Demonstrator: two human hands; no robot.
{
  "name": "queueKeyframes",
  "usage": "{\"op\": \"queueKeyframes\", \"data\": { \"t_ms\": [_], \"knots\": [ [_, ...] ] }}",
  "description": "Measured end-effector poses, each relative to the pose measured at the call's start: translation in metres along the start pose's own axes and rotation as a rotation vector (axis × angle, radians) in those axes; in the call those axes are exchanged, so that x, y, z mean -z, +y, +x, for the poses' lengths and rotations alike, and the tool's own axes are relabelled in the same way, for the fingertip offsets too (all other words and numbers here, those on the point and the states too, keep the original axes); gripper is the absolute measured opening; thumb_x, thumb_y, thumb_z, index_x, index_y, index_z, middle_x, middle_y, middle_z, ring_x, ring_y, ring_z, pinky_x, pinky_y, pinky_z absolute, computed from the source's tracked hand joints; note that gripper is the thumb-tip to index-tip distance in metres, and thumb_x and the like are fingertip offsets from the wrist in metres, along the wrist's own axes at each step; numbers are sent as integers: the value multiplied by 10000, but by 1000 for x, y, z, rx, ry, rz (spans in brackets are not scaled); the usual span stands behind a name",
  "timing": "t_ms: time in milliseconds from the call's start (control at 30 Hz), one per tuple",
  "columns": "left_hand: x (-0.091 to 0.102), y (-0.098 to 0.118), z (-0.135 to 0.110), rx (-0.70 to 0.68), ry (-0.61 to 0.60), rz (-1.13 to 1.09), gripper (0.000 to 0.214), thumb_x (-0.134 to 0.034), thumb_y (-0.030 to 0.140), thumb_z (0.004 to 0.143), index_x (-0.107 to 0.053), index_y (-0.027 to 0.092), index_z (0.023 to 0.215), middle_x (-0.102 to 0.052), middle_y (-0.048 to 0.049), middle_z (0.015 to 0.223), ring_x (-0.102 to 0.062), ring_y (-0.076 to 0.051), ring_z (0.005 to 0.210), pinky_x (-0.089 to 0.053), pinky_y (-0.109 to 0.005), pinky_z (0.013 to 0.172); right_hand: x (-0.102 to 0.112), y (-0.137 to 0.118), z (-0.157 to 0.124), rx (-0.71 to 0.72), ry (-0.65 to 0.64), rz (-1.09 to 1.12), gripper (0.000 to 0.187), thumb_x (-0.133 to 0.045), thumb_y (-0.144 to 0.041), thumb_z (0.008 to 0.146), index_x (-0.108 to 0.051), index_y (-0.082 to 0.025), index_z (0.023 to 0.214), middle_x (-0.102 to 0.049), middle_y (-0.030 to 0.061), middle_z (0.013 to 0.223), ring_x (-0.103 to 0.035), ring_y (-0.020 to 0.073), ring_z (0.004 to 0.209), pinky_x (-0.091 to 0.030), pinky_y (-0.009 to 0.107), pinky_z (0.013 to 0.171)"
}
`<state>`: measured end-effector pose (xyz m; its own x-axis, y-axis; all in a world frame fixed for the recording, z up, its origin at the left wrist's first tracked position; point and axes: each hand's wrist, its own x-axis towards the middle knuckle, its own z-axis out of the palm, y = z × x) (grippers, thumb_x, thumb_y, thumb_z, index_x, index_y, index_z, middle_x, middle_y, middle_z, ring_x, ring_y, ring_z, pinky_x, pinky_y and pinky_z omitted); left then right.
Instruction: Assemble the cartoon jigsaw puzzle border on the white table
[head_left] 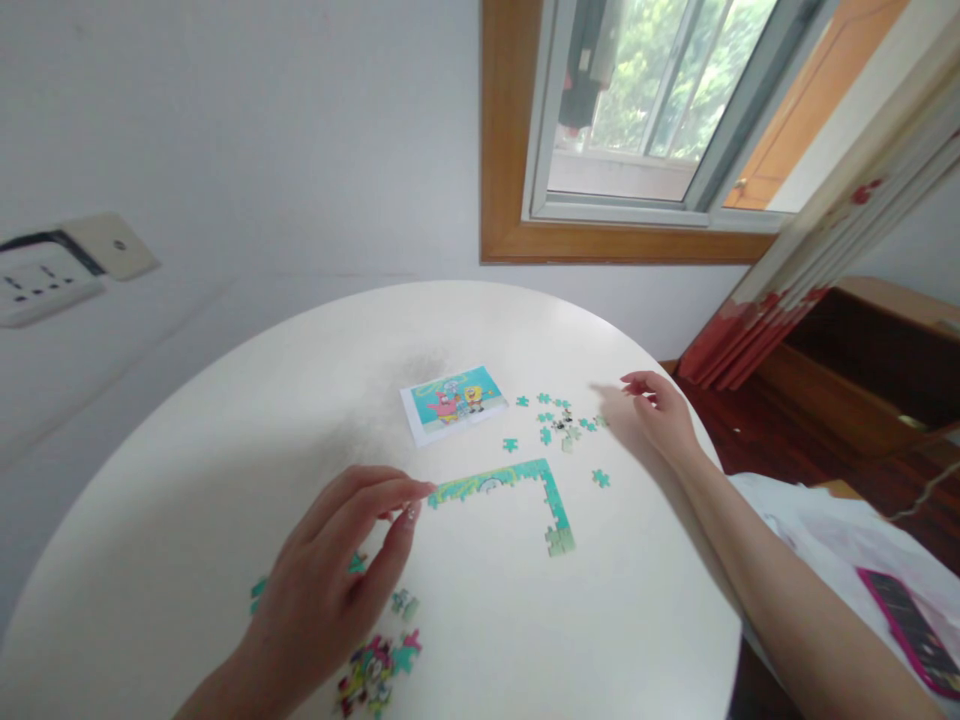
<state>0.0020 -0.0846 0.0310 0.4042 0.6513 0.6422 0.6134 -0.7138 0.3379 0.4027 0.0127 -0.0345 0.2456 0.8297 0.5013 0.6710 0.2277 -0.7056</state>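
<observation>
A partly joined jigsaw puzzle (557,505) forms an upside-down L on the white table, with a teal top strip and a pale green lower right end. My left hand (337,570) reaches in from the lower left, its index finger and thumb closed together on a puzzle piece (433,501) at the strip's left end; the fingertips hide part of it. Over the table's right side, my right hand (660,410) is loosely curled with fingers apart and nothing visible in it. Several loose puzzle pieces (568,420) lie to its left. More colourful pieces (371,672) sit beside my left wrist, partly covered.
Behind the joined strip lies a small box or card (454,402) with a cartoon picture. The round white table (637,620) meets the wall at the back, under a window (637,110). A phone in a pink case (911,630) rests on white plastic at the right.
</observation>
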Motion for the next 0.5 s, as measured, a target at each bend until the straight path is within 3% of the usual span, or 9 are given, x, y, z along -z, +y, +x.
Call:
{"op": "queueKeyframes", "data": {
  "t_ms": [367, 500],
  "knots": [
    [2, 0, 2, 14, 26, -1, 185, -508, 118, 946, -586, 225, 1075, -595, -15, 994, -586, -131, 879, -495, -235, 795, 0, 1, -1, -11, -3, 1, 373, -429, -157, 681, -668, -190, 966, -669, 55, 876, -630, 208, 833, -466, 335, 708],
    [4, 15, 0, 0, 19, -109, 239, -510, 90, 918, -598, 253, 1068, -614, -17, 969, -601, -142, 889, -512, -252, 768, 0, 2, -1, -16, 4, -3, 371, -434, -161, 679, -671, -188, 963, -675, 59, 878, -633, 211, 830, -467, 335, 703]
  ]
}}
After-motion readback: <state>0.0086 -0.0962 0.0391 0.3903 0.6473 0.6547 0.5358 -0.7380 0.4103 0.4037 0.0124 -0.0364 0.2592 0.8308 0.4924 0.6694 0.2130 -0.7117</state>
